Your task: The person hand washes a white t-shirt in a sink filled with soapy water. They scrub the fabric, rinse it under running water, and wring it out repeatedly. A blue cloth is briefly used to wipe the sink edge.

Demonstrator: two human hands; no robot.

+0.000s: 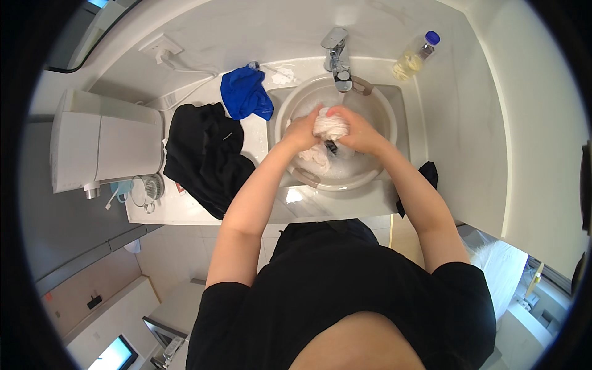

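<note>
Between my left hand [303,131] and my right hand [359,129] is a bunched wet white cloth [330,126], gripped from both sides. Its lower part [315,157] trails into sudsy water in a round plastic basin [280,132]. A small dark patch shows just below the bunched cloth; what it is I cannot tell. The basin sits inside a rectangular sink [401,111]. Above its far rim stands a chrome faucet [341,69], and a thin stream of water seems to fall from its spout.
Black garment [203,152] and blue cloth [246,92] lie on the counter left of the sink. Beyond them stand a white appliance [129,143] and a glass mug [144,190]. A bottle with a blue cap [409,64] is at the back right; a black cloth [428,173] hangs at the right edge.
</note>
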